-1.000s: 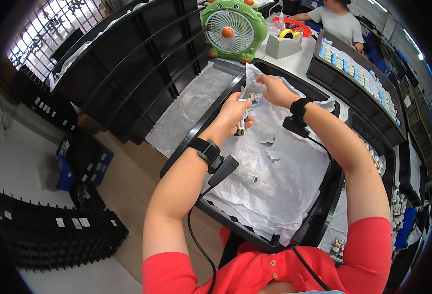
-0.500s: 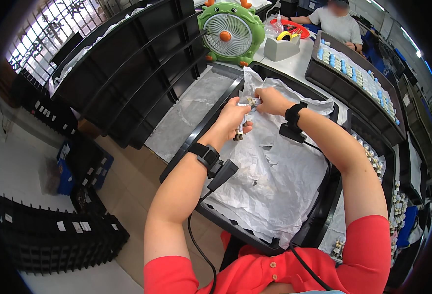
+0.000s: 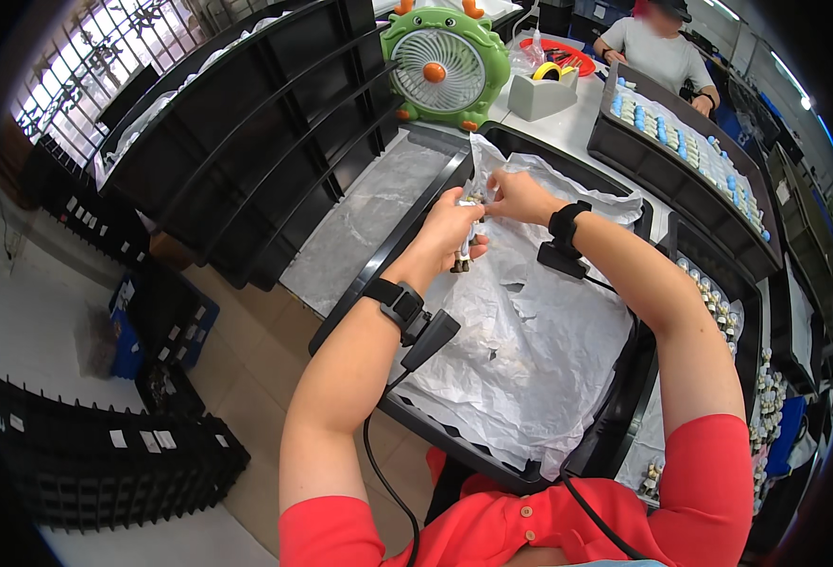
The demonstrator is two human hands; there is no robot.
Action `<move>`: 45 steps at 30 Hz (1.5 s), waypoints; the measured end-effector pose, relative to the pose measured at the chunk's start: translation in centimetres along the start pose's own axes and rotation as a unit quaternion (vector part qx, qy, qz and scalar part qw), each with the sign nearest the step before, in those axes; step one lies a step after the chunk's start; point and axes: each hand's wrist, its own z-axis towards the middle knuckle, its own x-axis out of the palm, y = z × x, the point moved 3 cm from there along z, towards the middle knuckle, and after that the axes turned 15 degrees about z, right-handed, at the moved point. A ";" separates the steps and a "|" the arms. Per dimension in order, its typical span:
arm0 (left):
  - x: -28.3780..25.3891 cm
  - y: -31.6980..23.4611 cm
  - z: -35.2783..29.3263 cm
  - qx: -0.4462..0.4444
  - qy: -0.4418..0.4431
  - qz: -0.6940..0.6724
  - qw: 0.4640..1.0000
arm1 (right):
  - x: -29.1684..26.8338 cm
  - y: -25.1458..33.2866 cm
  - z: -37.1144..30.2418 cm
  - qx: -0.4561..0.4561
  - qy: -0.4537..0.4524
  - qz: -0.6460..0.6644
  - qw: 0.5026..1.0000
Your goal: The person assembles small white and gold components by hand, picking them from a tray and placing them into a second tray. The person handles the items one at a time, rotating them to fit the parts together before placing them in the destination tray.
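Note:
My left hand (image 3: 447,229) is closed around small white figurines (image 3: 463,251) with dark brown feet that poke out below its fingers. How many lie in the palm is hidden. Right beside its thumb, my right hand (image 3: 524,197) pinches with thumb and forefinger at the upper end of the bunch. What sits between those fingertips is small, partly covered and hard to make out. Both hands are over the far part of a black tray (image 3: 352,300) lined with crumpled, torn white paper (image 3: 539,352).
A green cartoon fan (image 3: 443,66) and a grey tape dispenser (image 3: 541,94) stand behind the tray. To the right are a crate of blue-and-white pieces (image 3: 686,142) and trays of figurines (image 3: 714,288). A tall black crate (image 3: 246,142) rises at left. A co-worker (image 3: 660,52) sits opposite.
My right hand has shifted slightly left, bringing its fingertips against the figurines in my left hand. My left hand has barely moved. The co-worker's arms have drawn in.

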 end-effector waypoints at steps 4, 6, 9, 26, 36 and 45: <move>-0.2 -0.1 0.1 0.004 0.008 -0.002 1.000 | -0.2 1.5 -0.5 -0.021 0.025 -0.002 0.999; -0.2 0.0 0.2 0.003 0.010 0.004 1.000 | -0.1 1.8 -0.5 -0.038 0.040 -0.025 0.998; -0.1 0.1 0.3 0.004 0.009 0.007 1.000 | 0.3 1.5 -0.4 -0.043 0.036 -0.047 0.997; 0.2 -1.2 -0.5 0.018 0.115 -0.239 0.964 | -2.7 4.4 -4.3 0.110 0.203 0.429 0.873; -0.1 0.0 0.9 0.035 0.221 -0.186 0.957 | -2.8 6.3 -5.8 0.013 0.206 0.308 0.929; -0.6 -0.3 0.7 0.030 0.091 -0.169 0.981 | -3.4 4.4 -4.9 -0.010 0.043 0.321 0.946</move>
